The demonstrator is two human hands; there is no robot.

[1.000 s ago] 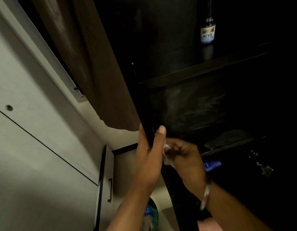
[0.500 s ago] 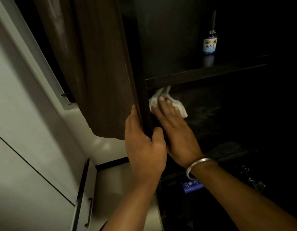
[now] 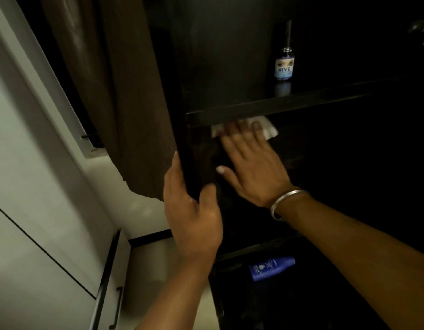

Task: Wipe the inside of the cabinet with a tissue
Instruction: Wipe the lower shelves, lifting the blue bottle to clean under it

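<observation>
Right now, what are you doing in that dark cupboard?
A person is wiping inside a dark cabinet. The right hand presses a white tissue flat against the back wall, just under a shelf. The left hand grips the cabinet's front edge. A small bottle stands on that shelf.

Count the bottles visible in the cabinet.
2. One small bottle stands upright on the upper shelf; one blue bottle lies on its side in the lower compartment. The cabinet's right side is too dark, so more may be hidden.
</observation>
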